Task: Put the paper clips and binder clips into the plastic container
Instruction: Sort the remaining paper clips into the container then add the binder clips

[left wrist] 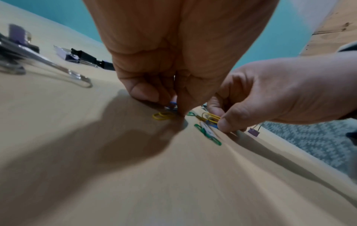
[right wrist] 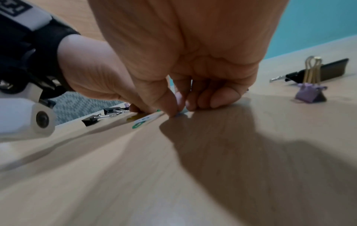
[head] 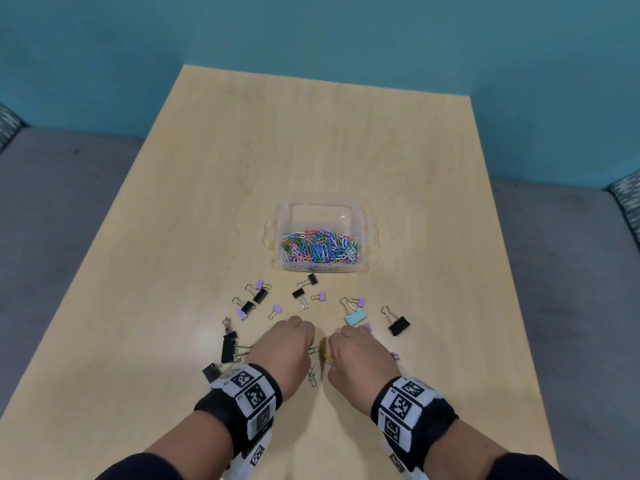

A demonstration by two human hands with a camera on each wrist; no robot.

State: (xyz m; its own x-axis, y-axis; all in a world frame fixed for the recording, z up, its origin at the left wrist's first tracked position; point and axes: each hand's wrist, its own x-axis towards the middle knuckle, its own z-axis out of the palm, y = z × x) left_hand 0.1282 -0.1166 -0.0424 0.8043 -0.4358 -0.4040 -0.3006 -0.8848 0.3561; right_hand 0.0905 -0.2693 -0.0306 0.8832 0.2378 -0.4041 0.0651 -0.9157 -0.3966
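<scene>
Paper clips, small coloured wire loops (left wrist: 207, 133), lie between both hands on the pale wooden table (head: 346, 133). Left hand (head: 285, 344) fingers (left wrist: 144, 93) curl onto a blue one; right hand (head: 360, 355) pinches a yellow one (left wrist: 211, 118). Thin wire may slip. Clear plastic container (head: 320, 233) sits beyond scattered binder clips (head: 398, 322), with open table around it.
</scene>
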